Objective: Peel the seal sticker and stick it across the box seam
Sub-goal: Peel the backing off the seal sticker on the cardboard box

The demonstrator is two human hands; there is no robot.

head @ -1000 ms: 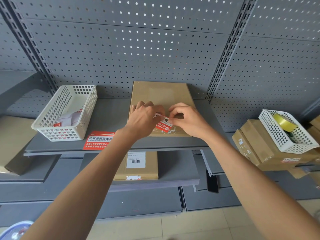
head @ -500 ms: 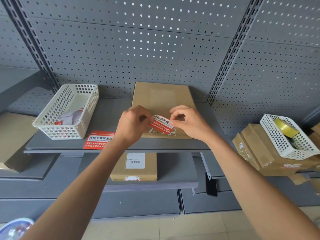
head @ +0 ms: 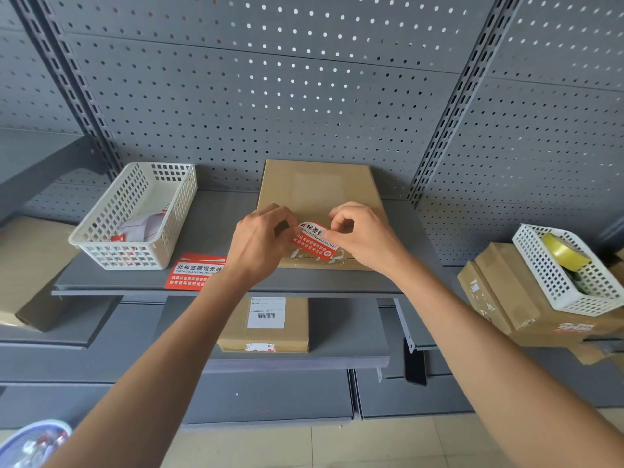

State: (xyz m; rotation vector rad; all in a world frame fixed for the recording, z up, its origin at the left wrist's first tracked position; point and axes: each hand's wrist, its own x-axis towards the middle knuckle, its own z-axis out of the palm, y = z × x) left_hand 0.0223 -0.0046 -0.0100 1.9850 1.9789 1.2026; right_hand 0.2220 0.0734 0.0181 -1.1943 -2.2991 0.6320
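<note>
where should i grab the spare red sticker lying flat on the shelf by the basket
Take the spare red sticker by its front edge, coming from the front of the shelf. It lies flat, so fingers must slide under an edge to lift it, and that edge sits nearest the shelf lip. The white basket crowds its far left side.

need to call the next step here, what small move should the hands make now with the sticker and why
Probably lower the seal sticker onto the near end of the box and press it down. The left hand and right hand each pinch an end of it, and it looks lifted and curled above the cardboard, over whitish residue near the front edge. Whether its backing is fully off cannot be told.
</note>
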